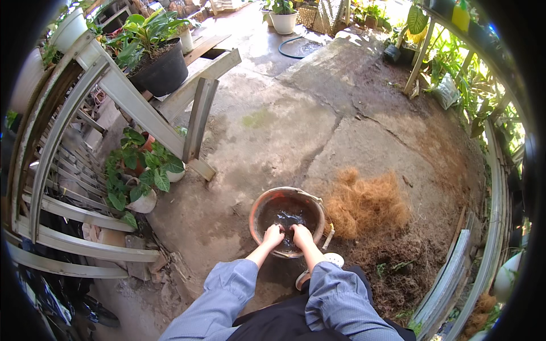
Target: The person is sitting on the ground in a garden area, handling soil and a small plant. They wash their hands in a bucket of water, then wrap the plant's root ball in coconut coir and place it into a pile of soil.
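A round reddish-brown bucket [256, 226] with dark water in it stands on the concrete floor in front of me. Both my hands are over its near half, the fingertips at the water. My left hand [273, 235] is on the left side, its fingers curled and partly hidden. A short gap away, my right hand [301, 235] is bent in the same way. Whether either hand holds anything cannot be seen. The bucket's handle [328, 239] hangs at its right side. A loose heap of orange-brown coconut fibre [369, 204] lies just right of the bucket.
Darker fibrous matter [384, 273] lies below the coir. Metal channels [443, 281] lie along the right edge. On the left are a pale slatted frame [128, 111], a black pot [164, 70] with a leafy plant, and low potted plants [143, 200]. A hose [283, 44] lies farther off.
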Available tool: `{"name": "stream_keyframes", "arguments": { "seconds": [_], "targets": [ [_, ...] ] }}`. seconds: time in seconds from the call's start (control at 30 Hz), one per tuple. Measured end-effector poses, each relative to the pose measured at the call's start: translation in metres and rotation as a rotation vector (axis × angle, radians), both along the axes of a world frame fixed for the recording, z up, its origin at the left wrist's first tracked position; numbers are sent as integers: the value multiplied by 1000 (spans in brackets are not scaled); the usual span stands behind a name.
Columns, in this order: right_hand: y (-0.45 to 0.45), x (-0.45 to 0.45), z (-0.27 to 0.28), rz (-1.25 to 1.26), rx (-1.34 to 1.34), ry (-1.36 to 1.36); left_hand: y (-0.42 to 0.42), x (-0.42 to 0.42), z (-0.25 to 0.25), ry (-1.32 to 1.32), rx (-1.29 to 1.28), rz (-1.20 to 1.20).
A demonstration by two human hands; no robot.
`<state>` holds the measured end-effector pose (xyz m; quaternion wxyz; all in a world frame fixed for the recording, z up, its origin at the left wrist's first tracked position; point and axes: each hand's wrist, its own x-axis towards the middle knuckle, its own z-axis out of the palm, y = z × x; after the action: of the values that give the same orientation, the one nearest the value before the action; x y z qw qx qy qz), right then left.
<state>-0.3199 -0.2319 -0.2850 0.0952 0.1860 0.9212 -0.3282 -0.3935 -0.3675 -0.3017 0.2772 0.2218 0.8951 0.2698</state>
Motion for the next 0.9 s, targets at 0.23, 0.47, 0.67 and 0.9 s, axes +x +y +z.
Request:
{"name": "stream_keyframes", "arguments": {
  "seconds": [0.23,0.47,0.67,0.9],
  "targets": [
    [7,-3,-6,46,-20,-146,18,4,-9,-101,-92,-1],
    [7,-12,-18,-329,-191,-188,22,-5,-34,-398,374,441],
    [-9,-52,-8,-428,-950,-230,39,-17,0,-1061,639,901],
    [-21,-57,25,-301,-501,-229,-3,-43,-33,-855,685,944]
  ]
}}
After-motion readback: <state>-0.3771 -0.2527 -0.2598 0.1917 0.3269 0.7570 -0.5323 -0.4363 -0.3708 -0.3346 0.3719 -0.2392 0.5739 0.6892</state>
